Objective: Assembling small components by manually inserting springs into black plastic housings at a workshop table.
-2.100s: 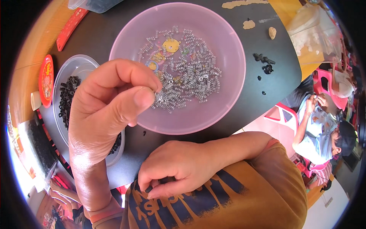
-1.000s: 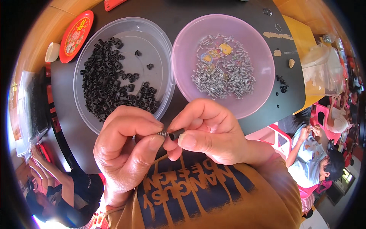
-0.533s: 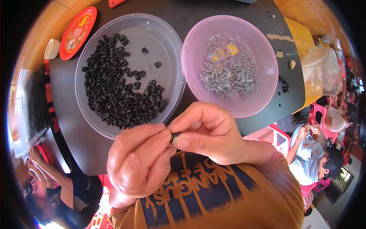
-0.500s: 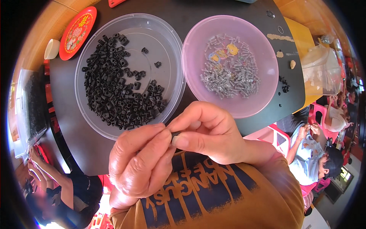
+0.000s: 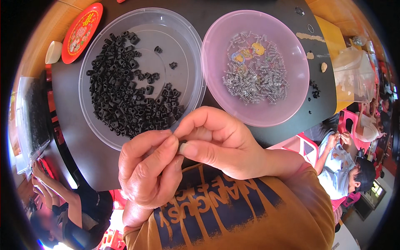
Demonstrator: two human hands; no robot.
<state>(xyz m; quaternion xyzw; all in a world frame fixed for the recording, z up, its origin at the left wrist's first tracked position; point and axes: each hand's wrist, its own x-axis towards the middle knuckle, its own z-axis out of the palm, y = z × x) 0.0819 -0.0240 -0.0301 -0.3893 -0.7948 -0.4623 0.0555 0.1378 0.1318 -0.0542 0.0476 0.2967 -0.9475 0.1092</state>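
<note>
My left hand (image 5: pixel 148 168) and my right hand (image 5: pixel 223 143) meet fingertip to fingertip at the near edge of the table. Both are closed in a pinch round a small black plastic part (image 5: pixel 182 144); only a dark sliver of it shows between the fingers. Just beyond my left hand stands a clear round tub (image 5: pixel 177 35) holding a heap of small black plastic parts (image 5: pixel 118 89), mostly on its left side. Past my right hand is a pink basin (image 5: pixel 291 83) with many small metal springs (image 5: pixel 254 85) lying in it.
On the dark table (image 5: pixel 66 125), a red patterned tray (image 5: pixel 83 33) and a white cup (image 5: pixel 54 52) sit far left. A few black bits (image 5: pixel 314 89) lie right of the basin, near a clear plastic bag (image 5: pixel 352 73). Other people sit on both sides.
My joined hands have shifted slightly left, still pinching, and the right thumb sits a little farther from the left fingertips. The tub and basin appear slightly higher in the picture.
</note>
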